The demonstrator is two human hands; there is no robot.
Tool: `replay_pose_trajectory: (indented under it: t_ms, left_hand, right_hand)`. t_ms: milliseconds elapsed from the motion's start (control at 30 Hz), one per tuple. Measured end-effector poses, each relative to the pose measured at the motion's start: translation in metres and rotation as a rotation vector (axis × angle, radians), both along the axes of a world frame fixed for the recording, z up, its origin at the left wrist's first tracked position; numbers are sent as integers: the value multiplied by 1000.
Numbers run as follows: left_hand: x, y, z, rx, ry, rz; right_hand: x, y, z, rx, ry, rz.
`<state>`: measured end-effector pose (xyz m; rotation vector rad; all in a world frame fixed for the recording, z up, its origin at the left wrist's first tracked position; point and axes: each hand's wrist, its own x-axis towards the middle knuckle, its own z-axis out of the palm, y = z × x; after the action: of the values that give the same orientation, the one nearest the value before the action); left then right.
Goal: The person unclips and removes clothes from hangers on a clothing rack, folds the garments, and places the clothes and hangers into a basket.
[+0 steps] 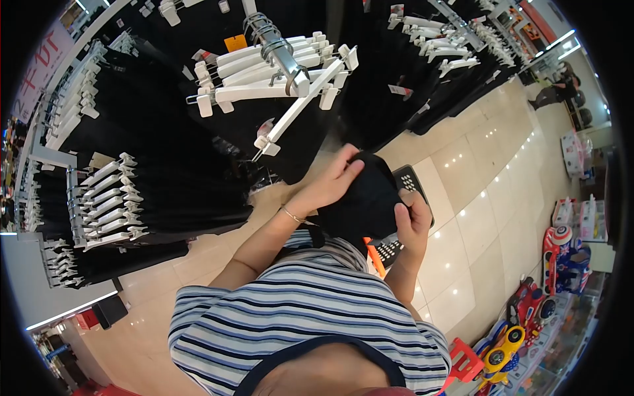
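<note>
A black cloth garment is held in front of my body, bunched so that its exact kind cannot be told. My left hand grips its upper left edge, thumb on top. On the other side my right hand pinches its edge between thumb and curled fingers. Just ahead, white clip hangers hang on the end of a metal rail arm, one of them turned askew. Below the garment, a black perforated surface and an orange strip are partly hidden.
Racks of dark garments on white hangers stand to the left, with another rack ahead right. Toy cars line the right side beside a red plastic piece. A person is far off on the tiled floor.
</note>
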<state>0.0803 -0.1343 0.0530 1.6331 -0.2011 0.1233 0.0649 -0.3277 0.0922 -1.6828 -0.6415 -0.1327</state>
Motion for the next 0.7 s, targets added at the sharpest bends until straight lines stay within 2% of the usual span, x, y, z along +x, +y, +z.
replay_pose_trajectory:
  t_ms: [33, 167, 267, 367, 500, 567, 700]
  left_hand:
    - [2, 8, 1, 184, -124, 42]
    - [-6, 13, 22, 160, -74, 116]
    - [-7, 7, 21, 271, -245, 235]
    - [-7, 5, 24, 387, -431, 245]
    - [-13, 0, 26, 340, -329, 122]
    - [-14, -3, 30, 264, -319, 81]
    - [-22, 1, 33, 56, -129, -103]
  right_hand:
    - [-2, 0, 2, -67, 10, -40]
    - [-4, 0, 8, -212, -9, -120]
    - [-4, 0, 8, -161, -39, -71]
    - [-1, 7, 6, -48, -157, 17]
    - [2, 25, 10, -29, -276, 31]
    - [1, 36, 10, -3, -269, -21]
    - [3, 42, 5, -49, -298, -196]
